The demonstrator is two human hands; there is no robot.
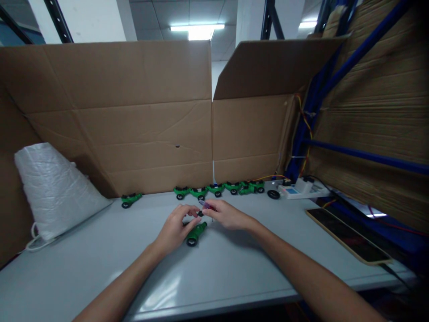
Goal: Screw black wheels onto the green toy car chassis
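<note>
At the middle of the table, my left hand (pixel 177 226) has its thumb and fingers closed around a small black part (pixel 200 213). My right hand (pixel 229 214) meets it from the other side, gripping a small red and purple tool (pixel 206 205) close to that part. The tool's kind is too small to make out. Just below the fingertips lies a green toy vehicle (pixel 197 232) with a black wheel towards me. The left thumb hides some of its upper side.
Several green toy vehicles (pixel 217 190) line the cardboard wall (pixel 150 143), with another (pixel 130 200) further left. A white bag (pixel 56 192) stands at left. On the right are a black ring (pixel 273 194), a power strip (pixel 303 188) and a phone (pixel 348 235).
</note>
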